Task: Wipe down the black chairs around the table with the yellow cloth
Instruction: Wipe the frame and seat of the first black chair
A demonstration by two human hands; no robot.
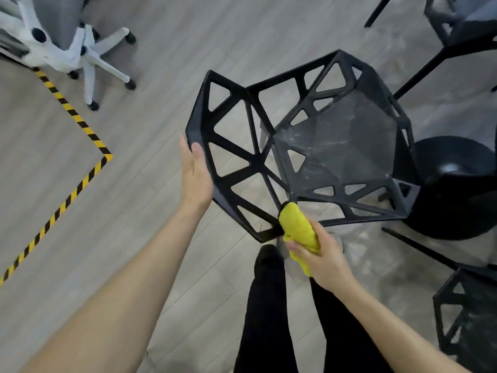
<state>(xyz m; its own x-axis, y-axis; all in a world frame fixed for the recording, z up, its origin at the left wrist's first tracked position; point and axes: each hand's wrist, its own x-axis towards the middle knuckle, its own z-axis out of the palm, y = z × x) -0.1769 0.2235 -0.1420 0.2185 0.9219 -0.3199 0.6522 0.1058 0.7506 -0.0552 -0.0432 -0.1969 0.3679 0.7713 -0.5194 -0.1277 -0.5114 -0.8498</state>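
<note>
Right hand (324,255) grips yellow cloth (297,230), tip touching black chair (336,146) frame.

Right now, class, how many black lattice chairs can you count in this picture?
3: one chair in the centre, between the hands; one cut off at the top right; one cut off at the lower right. More may lie outside the frame.

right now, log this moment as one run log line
left hand: steadies black chair backrest | right hand: grips yellow cloth at chair's near edge | seat: whitish smears
</note>
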